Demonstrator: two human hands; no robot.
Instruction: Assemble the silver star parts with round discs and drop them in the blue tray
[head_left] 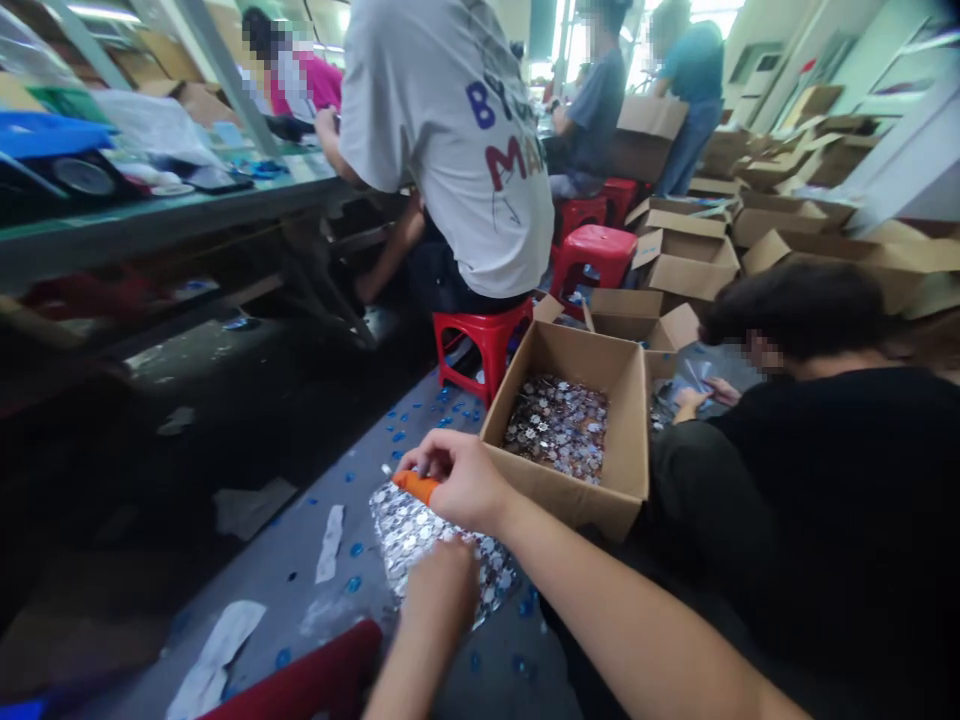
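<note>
A clear plastic bag [401, 530] filled with small shiny silver pieces lies on the floor in front of me. My right hand [461, 478] is over its upper edge, fingers closed around a smooth orange object [415, 486] whose kind I cannot make out. Lower down, my left hand [442, 580] is curled against the bag, slightly blurred, with its fingertips hidden. Just beyond my right hand stands an open cardboard box [566, 490], its bottom covered with loose silver pieces [555, 425] like those in the bag.
Close on the right, a person in black [825, 480] crouches, handling a clear bag. Ahead, another sits on a red stool [484, 340] at a workbench [225, 200]. Open cartons [690, 260] crowd the right back. Paper strips [221, 650] and blue bits litter the floor.
</note>
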